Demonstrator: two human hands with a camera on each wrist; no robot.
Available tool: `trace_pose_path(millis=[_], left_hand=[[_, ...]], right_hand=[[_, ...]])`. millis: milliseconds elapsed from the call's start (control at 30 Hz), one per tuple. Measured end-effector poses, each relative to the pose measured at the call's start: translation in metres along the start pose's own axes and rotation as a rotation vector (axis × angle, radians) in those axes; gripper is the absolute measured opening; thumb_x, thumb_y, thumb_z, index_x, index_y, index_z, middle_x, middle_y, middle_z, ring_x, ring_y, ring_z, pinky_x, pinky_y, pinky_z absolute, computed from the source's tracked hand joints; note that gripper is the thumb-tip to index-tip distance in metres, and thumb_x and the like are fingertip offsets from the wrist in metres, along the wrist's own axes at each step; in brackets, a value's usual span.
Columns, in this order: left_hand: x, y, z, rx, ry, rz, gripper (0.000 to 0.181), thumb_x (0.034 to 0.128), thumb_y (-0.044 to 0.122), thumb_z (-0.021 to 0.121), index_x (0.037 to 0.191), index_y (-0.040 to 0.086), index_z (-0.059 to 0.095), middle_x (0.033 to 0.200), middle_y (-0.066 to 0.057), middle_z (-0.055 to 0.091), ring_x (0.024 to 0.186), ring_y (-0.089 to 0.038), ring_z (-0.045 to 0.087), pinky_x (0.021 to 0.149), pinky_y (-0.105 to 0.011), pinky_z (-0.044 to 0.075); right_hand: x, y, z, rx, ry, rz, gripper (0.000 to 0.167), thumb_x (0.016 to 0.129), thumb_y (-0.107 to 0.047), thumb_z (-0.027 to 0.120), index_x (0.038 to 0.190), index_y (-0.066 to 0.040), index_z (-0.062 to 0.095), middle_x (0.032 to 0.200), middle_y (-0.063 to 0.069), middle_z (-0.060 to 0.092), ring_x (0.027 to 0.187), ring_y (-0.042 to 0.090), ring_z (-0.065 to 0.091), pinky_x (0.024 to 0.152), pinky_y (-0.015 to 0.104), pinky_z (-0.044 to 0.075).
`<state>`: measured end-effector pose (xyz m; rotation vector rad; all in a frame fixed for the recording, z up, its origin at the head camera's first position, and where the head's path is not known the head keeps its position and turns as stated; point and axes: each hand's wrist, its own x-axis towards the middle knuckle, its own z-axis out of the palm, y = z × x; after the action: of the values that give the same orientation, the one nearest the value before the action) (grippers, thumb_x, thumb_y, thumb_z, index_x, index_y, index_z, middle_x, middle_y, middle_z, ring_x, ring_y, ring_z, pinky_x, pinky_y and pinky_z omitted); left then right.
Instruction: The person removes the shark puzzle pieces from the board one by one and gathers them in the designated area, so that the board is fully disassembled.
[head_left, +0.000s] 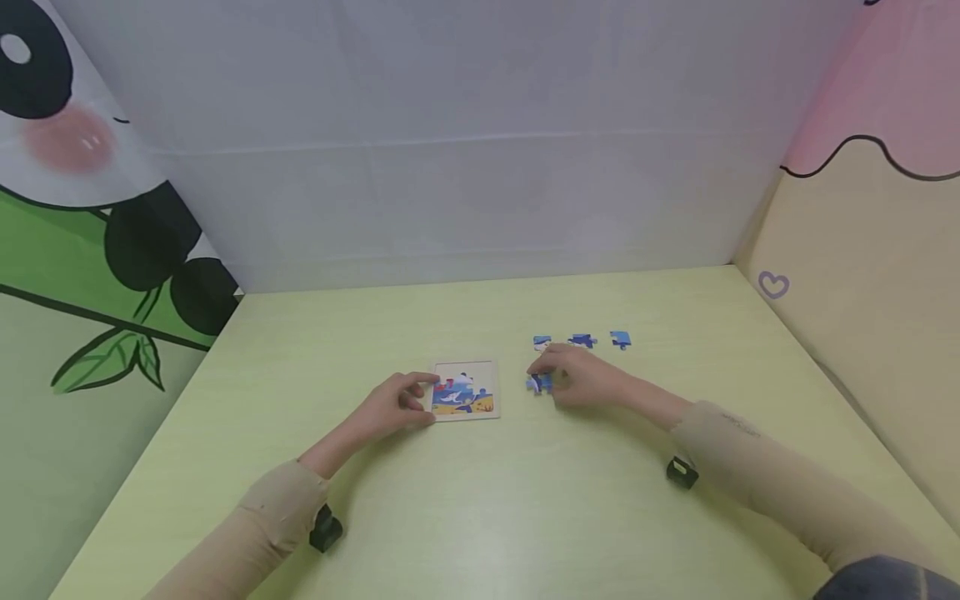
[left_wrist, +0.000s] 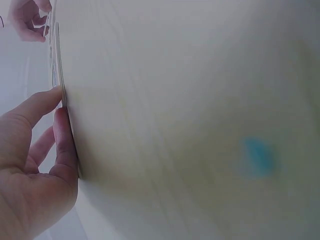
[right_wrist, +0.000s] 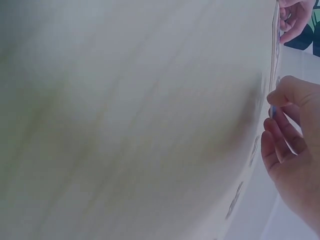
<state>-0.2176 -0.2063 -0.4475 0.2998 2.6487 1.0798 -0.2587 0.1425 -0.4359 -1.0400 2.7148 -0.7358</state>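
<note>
**Puzzle tray (head_left: 483, 372) stood part filled**

The left hand (head_left: 393, 404), thumb and forefinger set apart, held the tray's left edge. The right hand (head_left: 573, 377) pinched 1 blue puzzle piece (head_left: 538, 384) just right of it. Beyond, 3 loose pieces (head_left: 582, 341) lay in a row. Picking up seemed in hand; next likely called for aligning it with the bare upper gap.

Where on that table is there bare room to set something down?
A wide bare patch of table lies nearer the person than the board, between the sleeves. More lies left of the left hand, and between the loose pieces and the right wall. It is crowded around the right hand, near board and pieces.
</note>
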Motion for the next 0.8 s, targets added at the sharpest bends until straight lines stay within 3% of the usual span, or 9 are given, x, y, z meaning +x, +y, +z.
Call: trace_pose_path(millis=[167, 467, 800], left_hand=[[0.000, 0.000, 0.000, 0.004, 0.002, 0.000, 0.062, 0.0821, 0.017, 0.080, 0.139, 0.015, 0.056, 0.117, -0.015, 0.057, 0.098, -0.020, 0.062, 0.082, -0.033, 0.052], [-0.001, 0.001, -0.001, 0.011, 0.007, 0.008, 0.061, 0.0821, 0.016, 0.080, 0.139, 0.015, 0.056, 0.117, -0.015, 0.058, 0.097, -0.019, 0.062, 0.082, -0.033, 0.052], [-0.001, 0.001, 0.000, 0.015, 0.009, 0.006, 0.061, 0.0827, 0.016, 0.079, 0.139, 0.014, 0.056, 0.117, -0.014, 0.057, 0.098, -0.019, 0.062, 0.083, -0.034, 0.053]], right_hand=[[-0.011, 0.011, -0.006, 0.014, 0.001, 0.000, 0.045, 0.078, 0.001, 0.066, 0.120, -0.015, 0.069, 0.119, -0.001, 0.066, 0.108, 0.016, 0.058, 0.087, 0.032, 0.048], [-0.030, 0.031, -0.017, 0.007, 0.054, 0.003, 0.041, 0.078, 0.000, 0.067, 0.117, -0.013, 0.070, 0.113, 0.001, 0.067, 0.088, 0.015, 0.051, 0.071, 0.024, 0.041], [-0.054, 0.051, -0.024, 0.004, 0.069, 0.063, 0.040, 0.079, -0.001, 0.070, 0.117, -0.012, 0.070, 0.113, 0.001, 0.067, 0.092, 0.015, 0.054, 0.077, 0.027, 0.045]])
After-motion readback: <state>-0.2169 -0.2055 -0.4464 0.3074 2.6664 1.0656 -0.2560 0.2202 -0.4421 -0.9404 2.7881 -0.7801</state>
